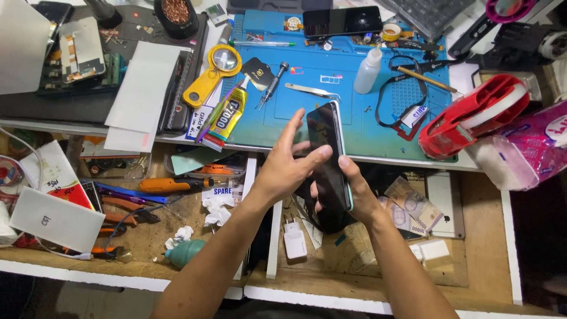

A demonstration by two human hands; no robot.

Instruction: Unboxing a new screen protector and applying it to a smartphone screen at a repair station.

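While the right hand (354, 195) cradles the phone (329, 159) from below and behind, closed on its lower right edge with the thumb up against the side, the left hand (289, 168) lies across the dark screen with fingers spread and the thumb pressed near the middle. Both hands are together on this 1 thing, held in the air just in front of the blue mat (354, 127) and above the open drawer (472, 236).

By my judgement, the step in hand is smoothing or seating the front glass. To do it well, I would keep the right hand's hold firm but on the edges only, so the frame does not flex. The left thumb ought to press flat and travel evenly from the middle outward, not dig in with the tip. Whether a film or the glass itself is under the thumb I cannot tell.

Resting the phone on the mat would likely give steadier support than holding it in the air, since a slip here could drop it into the drawer, among the charger (294, 241) and banknotes (407, 204). That patch of mat is close to the tweezers (312, 90), a screwdriver (273, 84), a glue tube (229, 115) and a yellow magnifier (214, 72), so they are best nudged aside 1st to keep grit and metal off the screen.
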